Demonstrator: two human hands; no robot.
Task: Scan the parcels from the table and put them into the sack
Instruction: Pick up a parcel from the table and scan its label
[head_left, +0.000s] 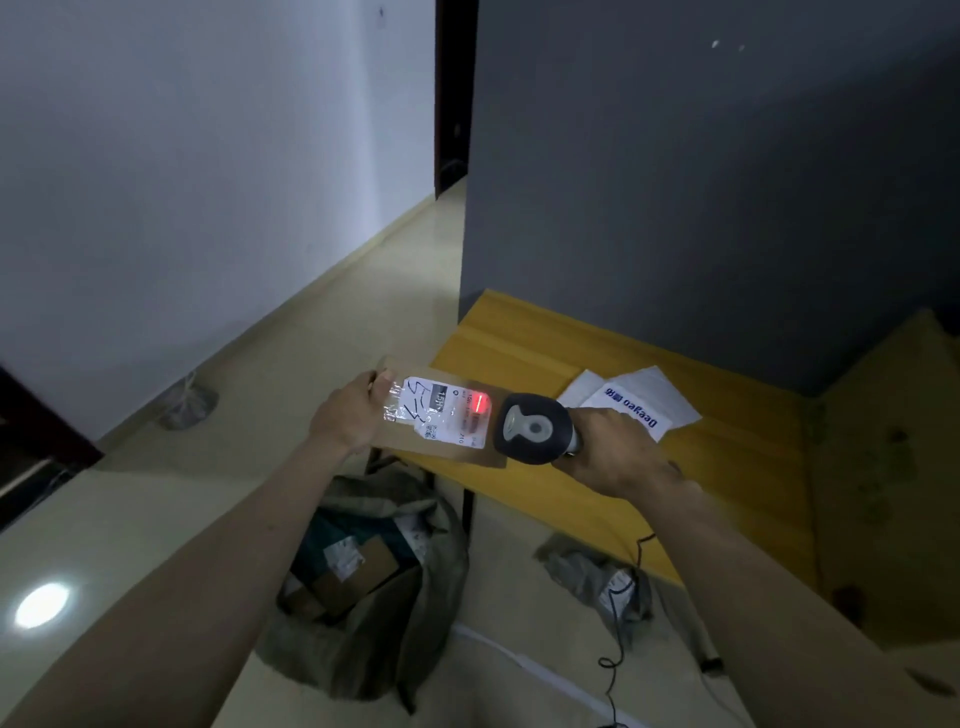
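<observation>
Grey and white walls are framing a dim room with a pale tiled floor, and a yellow counter (545, 338) is standing against the grey wall. Above the counter's near corner, the left hand (345, 415) is gripping a flat brown parcel (415, 452) by its left end, fingers curled over the edge, holding it in the air with its white label (441, 415) facing up. The right hand (610, 452) is wrapped around the handle of a dark scanner (535, 427), whose head is pointing at the label from just beside it; a red beam spot (482, 402) is glowing on the label's right part.

Directly below, an open sack (374, 571) is slumping on the floor with several boxes already inside it. A white mailer (631, 400) with blue lettering is lying on the counter, apparently waiting its turn. A grey bag (602, 577) is lying on the floor under the counter, beside the scanner's black cable (618, 649).

The scan seems to be in progress, and a few things could spoil it. Glossy tape over the label is catching light, so glare could block a clean read. The parcel is held at one end only, so it could sag or slip from the grip. The trailing cable could snag on the counter edge. The sack's mouth is drooping, so a dropped parcel could miss it.
</observation>
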